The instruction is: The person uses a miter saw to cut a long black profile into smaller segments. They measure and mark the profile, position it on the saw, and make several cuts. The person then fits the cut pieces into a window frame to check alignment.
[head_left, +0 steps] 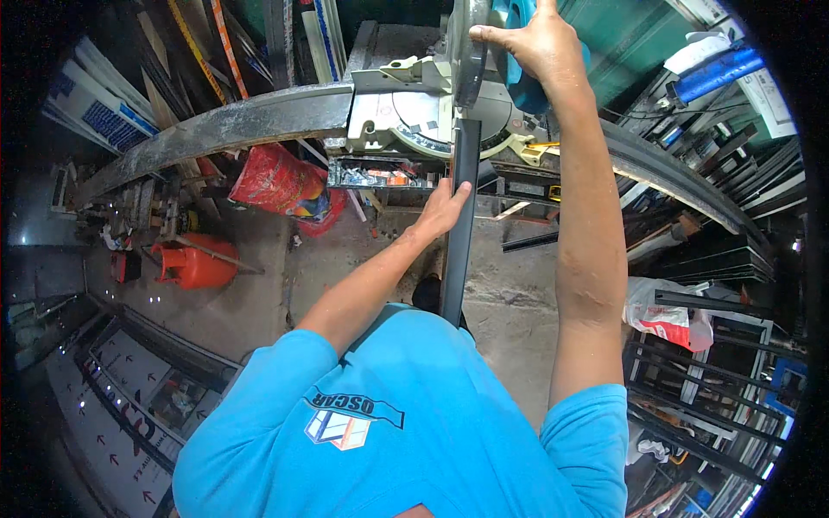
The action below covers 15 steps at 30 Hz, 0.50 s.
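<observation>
A mitre saw with a teal motor housing (525, 91) and a pale round base (423, 110) stands at the bench, its blade guard (471, 52) upright over the base. A long dark grey metal profile (464, 233) runs from under the guard back toward my body. My left hand (442, 210) is closed around this profile, thumb on top, just in front of the saw base. My right hand (546, 50) grips the top of the saw, its thumb stretched left toward the guard. Some of its fingers are hidden or cut off by the upper edge.
Long support rails (250, 121) extend from both sides of the saw. Below the base sits a tray (380, 175) of small offcuts. A red sack (281, 186) and an orange gas cylinder (197, 262) stand at left. Stacked dark frames (699, 380) and a white bag (661, 311) are at right.
</observation>
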Tool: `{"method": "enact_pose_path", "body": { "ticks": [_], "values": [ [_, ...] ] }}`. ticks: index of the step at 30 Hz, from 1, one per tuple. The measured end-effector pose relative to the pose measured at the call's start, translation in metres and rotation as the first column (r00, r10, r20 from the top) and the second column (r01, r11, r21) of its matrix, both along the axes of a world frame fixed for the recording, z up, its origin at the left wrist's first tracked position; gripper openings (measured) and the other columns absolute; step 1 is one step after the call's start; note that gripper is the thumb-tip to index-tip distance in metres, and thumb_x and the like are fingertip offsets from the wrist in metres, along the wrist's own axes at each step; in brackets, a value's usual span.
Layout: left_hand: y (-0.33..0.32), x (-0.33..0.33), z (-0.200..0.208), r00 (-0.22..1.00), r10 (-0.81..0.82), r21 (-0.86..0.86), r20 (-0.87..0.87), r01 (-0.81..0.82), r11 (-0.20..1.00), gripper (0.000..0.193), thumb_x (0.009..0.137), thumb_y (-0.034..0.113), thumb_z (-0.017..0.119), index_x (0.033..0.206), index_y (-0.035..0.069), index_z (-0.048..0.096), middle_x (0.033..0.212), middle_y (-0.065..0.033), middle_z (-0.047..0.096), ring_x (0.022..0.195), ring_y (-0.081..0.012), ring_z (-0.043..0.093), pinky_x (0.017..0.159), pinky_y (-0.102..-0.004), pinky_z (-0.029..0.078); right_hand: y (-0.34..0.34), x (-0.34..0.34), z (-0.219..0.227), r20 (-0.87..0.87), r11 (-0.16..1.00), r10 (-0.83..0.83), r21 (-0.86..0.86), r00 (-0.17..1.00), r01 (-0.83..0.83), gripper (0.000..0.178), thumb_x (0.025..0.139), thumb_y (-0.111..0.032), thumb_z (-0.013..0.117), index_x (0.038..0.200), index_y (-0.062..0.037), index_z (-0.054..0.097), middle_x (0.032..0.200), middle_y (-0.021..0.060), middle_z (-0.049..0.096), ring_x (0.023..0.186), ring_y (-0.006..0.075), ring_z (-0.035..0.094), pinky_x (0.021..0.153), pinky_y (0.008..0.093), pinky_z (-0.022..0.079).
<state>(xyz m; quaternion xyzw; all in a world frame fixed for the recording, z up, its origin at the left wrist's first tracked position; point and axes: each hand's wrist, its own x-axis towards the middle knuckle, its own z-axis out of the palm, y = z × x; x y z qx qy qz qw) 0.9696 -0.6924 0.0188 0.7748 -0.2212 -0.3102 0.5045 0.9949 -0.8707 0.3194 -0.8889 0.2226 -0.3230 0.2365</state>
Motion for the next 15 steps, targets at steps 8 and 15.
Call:
{"method": "enact_pose_path", "body": {
  "ticks": [8, 15],
  "values": [
    [0.006, 0.004, 0.017, 0.996, -0.082, 0.073, -0.044, 0.085, 0.994, 0.093, 0.100, 0.067, 0.043, 0.144, -0.015, 0.041, 0.143, -0.0386, 0.048, 0.139, -0.0463, 0.045, 0.116, -0.0452, 0.034, 0.001, -0.005, -0.013, 0.070, 0.999, 0.047, -0.011, 0.996, -0.046, 0.091, 0.065, -0.036, 0.094, 0.138, -0.0037, 0.049, 0.108, 0.0310, 0.070, 0.104, 0.0458, 0.069, 0.089, 0.0458, 0.055],
    [0.004, 0.001, 0.017, 0.998, -0.059, 0.045, -0.035, 0.060, 0.997, 0.094, 0.100, 0.067, 0.043, 0.144, -0.015, 0.040, 0.143, -0.0386, 0.048, 0.139, -0.0459, 0.045, 0.116, -0.0455, 0.034, 0.006, -0.007, -0.015, 0.060, 1.000, 0.012, -0.012, 0.998, -0.011, 0.094, 0.065, -0.035, 0.094, 0.141, -0.0048, 0.047, 0.111, 0.0304, 0.070, 0.106, 0.0455, 0.068, 0.090, 0.0455, 0.054]
  ]
}}
